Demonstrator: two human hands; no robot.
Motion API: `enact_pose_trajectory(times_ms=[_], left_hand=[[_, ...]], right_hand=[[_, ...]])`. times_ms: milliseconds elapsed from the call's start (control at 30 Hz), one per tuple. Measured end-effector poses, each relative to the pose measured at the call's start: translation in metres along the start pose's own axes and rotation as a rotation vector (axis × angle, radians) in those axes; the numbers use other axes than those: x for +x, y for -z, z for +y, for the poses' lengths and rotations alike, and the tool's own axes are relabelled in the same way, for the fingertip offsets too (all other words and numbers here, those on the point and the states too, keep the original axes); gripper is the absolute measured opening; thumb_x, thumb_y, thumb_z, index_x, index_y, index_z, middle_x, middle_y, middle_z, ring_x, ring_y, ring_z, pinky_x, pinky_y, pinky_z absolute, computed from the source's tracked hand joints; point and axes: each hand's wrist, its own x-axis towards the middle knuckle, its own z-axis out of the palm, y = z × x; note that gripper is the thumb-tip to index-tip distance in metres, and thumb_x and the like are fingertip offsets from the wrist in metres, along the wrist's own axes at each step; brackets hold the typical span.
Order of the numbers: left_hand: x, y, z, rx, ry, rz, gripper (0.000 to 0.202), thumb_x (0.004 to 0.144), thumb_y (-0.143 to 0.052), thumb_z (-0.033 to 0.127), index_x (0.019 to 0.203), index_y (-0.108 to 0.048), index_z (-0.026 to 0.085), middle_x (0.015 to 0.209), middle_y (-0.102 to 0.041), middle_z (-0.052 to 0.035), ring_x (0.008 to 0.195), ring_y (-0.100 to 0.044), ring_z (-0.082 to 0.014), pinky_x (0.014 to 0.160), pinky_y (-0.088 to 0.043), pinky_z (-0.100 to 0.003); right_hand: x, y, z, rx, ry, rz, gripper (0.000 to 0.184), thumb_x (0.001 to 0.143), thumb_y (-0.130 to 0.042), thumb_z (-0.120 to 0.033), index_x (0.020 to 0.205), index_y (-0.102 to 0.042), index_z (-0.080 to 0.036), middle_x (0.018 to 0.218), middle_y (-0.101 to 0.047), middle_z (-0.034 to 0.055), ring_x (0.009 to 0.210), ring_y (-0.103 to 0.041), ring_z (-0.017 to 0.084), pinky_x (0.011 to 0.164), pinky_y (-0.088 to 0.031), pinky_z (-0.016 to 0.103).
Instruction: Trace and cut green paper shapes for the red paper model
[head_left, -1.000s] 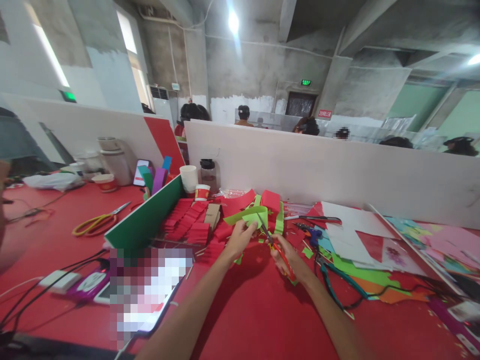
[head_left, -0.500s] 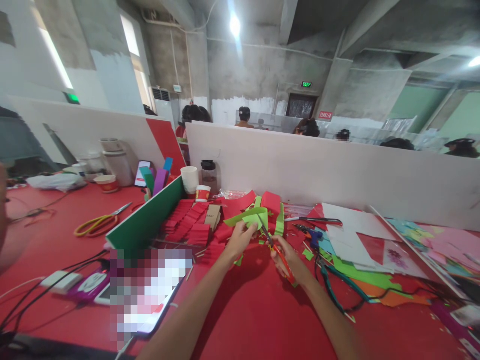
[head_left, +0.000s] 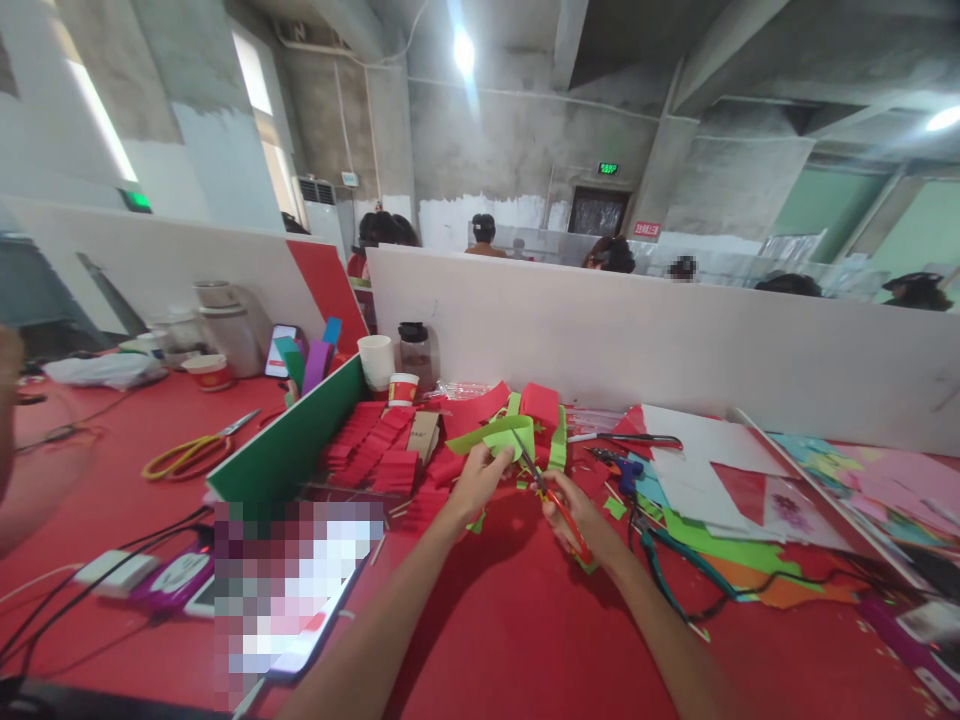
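Observation:
Green paper (head_left: 491, 434) is pinched between the thumb and fingers of my left hand (head_left: 480, 480). My right hand (head_left: 574, 515) is wrapped round the handles of red-handled scissors (head_left: 566, 522), whose blades point up and left against the paper. Just beyond my hands lie folded red paper strips (head_left: 375, 435), a red paper block (head_left: 540, 403) and a small brown box (head_left: 424, 437). Small green scraps (head_left: 615, 507) are scattered on the red table near my right hand.
A lit phone (head_left: 315, 590) lies left of my left forearm, beside a green divider (head_left: 292, 440). Cups and a bottle (head_left: 415, 350) stand by the white partition (head_left: 600, 350). On the right are a blue glue gun (head_left: 628, 472), teal-handled scissors (head_left: 694, 560) and paper sheets (head_left: 697, 480).
The whole view has shifted slightly. My hands, the green paper and the scissors keep nearly the same positions relative to each other. At the far left, another person's arm has moved a little.

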Motion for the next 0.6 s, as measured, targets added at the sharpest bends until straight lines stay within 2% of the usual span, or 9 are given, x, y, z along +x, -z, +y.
enact_pose_trajectory(times_ms=[133, 400, 600], left_hand=[[0.001, 0.001, -0.001, 0.016, -0.009, -0.023, 0.034, 0.079, -0.060, 0.045, 0.062, -0.055, 0.016, 0.054, -0.053, 0.0028, 0.054, -0.048, -0.0116, 0.056, -0.037, -0.024], [0.001, 0.003, 0.000, 0.008, -0.008, -0.114, 0.031, 0.078, -0.059, 0.043, 0.064, -0.055, 0.016, 0.054, -0.050, 0.0036, 0.054, -0.045, -0.0109, 0.055, -0.035, -0.024], [0.001, 0.006, 0.004, 0.050, 0.008, -0.163, 0.033, 0.078, -0.058, 0.044, 0.060, -0.053, 0.016, 0.054, -0.050, 0.0036, 0.054, -0.045, -0.0104, 0.055, -0.034, -0.023]], right_hand=[[-0.001, 0.004, -0.001, 0.001, 0.029, -0.040, 0.041, 0.087, -0.063, -0.050, 0.115, -0.048, -0.025, 0.069, -0.049, -0.0065, 0.042, -0.036, 0.006, 0.039, -0.029, 0.018], [-0.008, 0.012, -0.019, 0.036, 0.006, -0.159, 0.059, 0.085, -0.057, -0.069, 0.121, -0.044, -0.024, 0.068, -0.045, -0.0076, 0.041, -0.032, 0.006, 0.039, -0.030, 0.019], [-0.010, 0.018, -0.027, 0.006, -0.004, -0.162, 0.053, 0.087, -0.058, -0.064, 0.119, -0.047, -0.022, 0.067, -0.045, -0.0067, 0.043, -0.031, 0.006, 0.041, -0.026, 0.019]])
